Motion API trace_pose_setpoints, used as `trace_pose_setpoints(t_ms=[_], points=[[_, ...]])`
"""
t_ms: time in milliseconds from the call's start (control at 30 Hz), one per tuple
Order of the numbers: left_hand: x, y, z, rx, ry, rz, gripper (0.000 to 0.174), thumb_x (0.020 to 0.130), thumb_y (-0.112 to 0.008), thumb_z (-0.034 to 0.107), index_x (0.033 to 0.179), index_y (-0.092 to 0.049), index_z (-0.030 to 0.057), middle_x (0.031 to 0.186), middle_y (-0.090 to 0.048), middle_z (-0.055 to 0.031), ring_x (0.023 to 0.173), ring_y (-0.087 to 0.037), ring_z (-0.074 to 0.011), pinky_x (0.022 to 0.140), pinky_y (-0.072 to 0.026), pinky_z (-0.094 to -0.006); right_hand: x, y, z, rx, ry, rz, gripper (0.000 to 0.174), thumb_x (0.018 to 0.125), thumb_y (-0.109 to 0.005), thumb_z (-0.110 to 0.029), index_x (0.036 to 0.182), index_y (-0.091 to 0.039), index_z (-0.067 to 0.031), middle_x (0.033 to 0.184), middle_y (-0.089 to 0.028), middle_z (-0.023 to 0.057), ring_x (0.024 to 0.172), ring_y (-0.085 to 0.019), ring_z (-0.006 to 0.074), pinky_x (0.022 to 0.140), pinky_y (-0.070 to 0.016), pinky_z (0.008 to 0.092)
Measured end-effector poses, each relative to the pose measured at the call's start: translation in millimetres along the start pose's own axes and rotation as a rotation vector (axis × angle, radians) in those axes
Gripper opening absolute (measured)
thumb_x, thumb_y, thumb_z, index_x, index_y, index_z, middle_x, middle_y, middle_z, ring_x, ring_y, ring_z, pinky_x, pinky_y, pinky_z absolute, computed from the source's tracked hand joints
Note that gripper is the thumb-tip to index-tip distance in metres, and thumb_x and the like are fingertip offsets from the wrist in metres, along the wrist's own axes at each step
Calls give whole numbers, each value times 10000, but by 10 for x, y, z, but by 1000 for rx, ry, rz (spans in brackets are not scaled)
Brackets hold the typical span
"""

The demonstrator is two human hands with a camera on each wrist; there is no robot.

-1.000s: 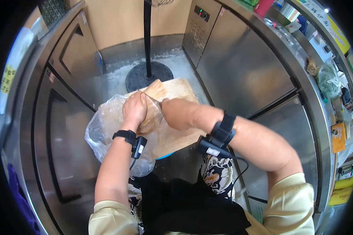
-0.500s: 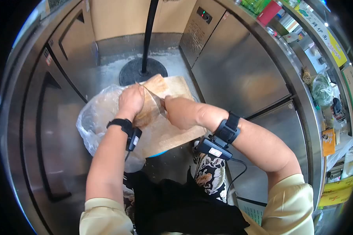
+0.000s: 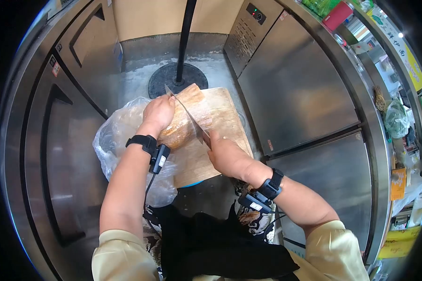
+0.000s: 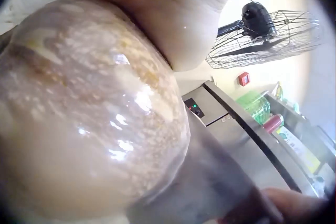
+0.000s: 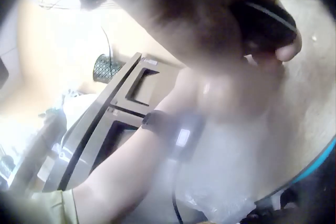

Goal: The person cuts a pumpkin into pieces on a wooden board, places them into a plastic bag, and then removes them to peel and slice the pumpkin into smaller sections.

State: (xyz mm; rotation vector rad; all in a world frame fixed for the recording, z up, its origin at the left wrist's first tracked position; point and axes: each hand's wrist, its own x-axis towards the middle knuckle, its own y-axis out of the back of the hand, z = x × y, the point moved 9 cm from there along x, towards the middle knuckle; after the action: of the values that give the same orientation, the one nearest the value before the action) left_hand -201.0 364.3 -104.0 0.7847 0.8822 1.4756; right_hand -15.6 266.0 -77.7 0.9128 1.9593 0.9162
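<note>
A thick meat roll [image 3: 174, 135] with a brown, glossy outside lies on a wooden cutting board [image 3: 232, 122]. My left hand [image 3: 158, 114] grips its upper left part, fingers curled over it. In the left wrist view the rounded, mottled side of the roll fills much of the picture below the palm. My right hand [image 3: 229, 158] holds a knife [image 3: 200, 132] by its black handle [image 5: 265, 24]. The blade slants across the roll, its tip just past my left fingers. Beyond the blade lies the far end of the roll, light brown.
A clear plastic bag [image 3: 117, 140] bunches at the board's left, under my left forearm. Something blue [image 3: 193, 183] shows beneath the board's near edge. Steel cabinets [image 3: 295, 75] flank both sides. Behind the board stands a round black fan base [image 3: 154, 86] with its pole.
My right hand has drawn back toward me and to the right, and more of the knife blade shows. The left hand keeps its place on the meat roll.
</note>
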Motion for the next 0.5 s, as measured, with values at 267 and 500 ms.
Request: trace_pose_setpoints(t_ms=[267, 500], points=[[-254, 70, 153, -102, -144, 193, 399, 923, -520, 227, 1249, -486, 0, 1250, -490, -203, 1158, -496, -376, 982, -409, -449, -321, -112, 25, 13, -4, 16, 289, 886, -506, -99, 1084, -356, 50, 804, -619, 307, 812, -608, 482, 728, -482, 525], [-202, 13, 630, 78, -485, -157, 491, 986, -390, 337, 1354, -433, 15, 1425, -417, -158, 1365, -317, -335, 1139, -218, -437, -629, 82, -29, -77, 4, -192, 273, 819, -459, 53, 1088, -418, 71, 845, -643, 288, 829, -639, 447, 718, -506, 501]])
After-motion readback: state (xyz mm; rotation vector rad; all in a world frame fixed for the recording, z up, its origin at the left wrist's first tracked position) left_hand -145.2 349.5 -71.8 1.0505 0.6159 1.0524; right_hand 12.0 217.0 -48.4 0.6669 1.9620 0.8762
